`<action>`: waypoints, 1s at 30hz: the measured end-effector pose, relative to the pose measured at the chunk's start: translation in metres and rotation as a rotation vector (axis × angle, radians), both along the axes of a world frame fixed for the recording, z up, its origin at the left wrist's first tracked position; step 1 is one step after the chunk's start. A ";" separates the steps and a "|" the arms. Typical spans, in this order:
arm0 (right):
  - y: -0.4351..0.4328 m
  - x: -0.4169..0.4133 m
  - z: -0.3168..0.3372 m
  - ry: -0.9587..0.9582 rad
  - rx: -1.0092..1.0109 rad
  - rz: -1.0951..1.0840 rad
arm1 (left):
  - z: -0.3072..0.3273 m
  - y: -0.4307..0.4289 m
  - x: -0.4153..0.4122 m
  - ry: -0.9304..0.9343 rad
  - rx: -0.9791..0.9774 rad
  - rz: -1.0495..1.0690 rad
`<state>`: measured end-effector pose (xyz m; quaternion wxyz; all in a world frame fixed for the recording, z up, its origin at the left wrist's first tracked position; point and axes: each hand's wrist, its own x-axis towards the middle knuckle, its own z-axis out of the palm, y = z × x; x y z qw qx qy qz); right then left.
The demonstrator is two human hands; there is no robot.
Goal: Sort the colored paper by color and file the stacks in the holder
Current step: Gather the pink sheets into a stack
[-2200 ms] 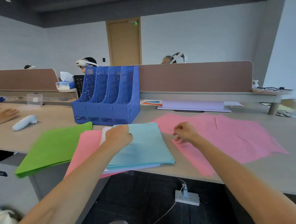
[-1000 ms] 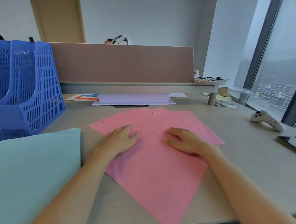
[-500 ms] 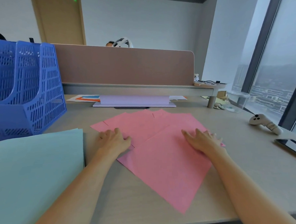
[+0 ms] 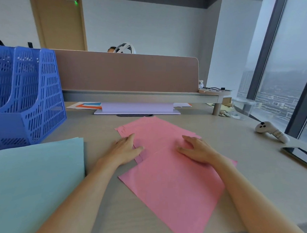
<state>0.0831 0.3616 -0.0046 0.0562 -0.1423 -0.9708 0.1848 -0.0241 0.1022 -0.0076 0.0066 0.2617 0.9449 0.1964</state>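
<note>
Status: sorting is partly done, filing not started as far as I can see. The pink sheets [image 4: 166, 177] lie fanned and askew mid-desk [image 4: 252, 165], one corner reaching the near edge, so that colour is gathered but not squared into a stack yet. The left hand [image 4: 124, 149] lies flat at the pile's left edge, fingers straight, gripping nothing. The right hand [image 4: 197, 151] rests on top of the sheets, fingers loosely bent, pressing rather than pinching. The light blue stack [image 4: 34, 182] sits squared up toward the near left corner. The blue holder [image 4: 36, 101] stands behind it by the left edge; the slots in view show no paper (part of it is out of frame). Left, by my read: square the pink sheets, then file each stack into its own slot.
</note>
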 end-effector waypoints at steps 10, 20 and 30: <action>0.001 0.003 0.001 -0.027 0.082 -0.083 | 0.004 0.013 0.019 -0.026 -0.097 -0.203; 0.006 0.002 0.007 0.233 0.064 -0.169 | 0.010 0.033 0.029 -0.094 0.024 0.040; 0.012 -0.001 0.009 0.445 -0.026 -0.267 | 0.011 0.026 0.024 -0.143 0.073 0.149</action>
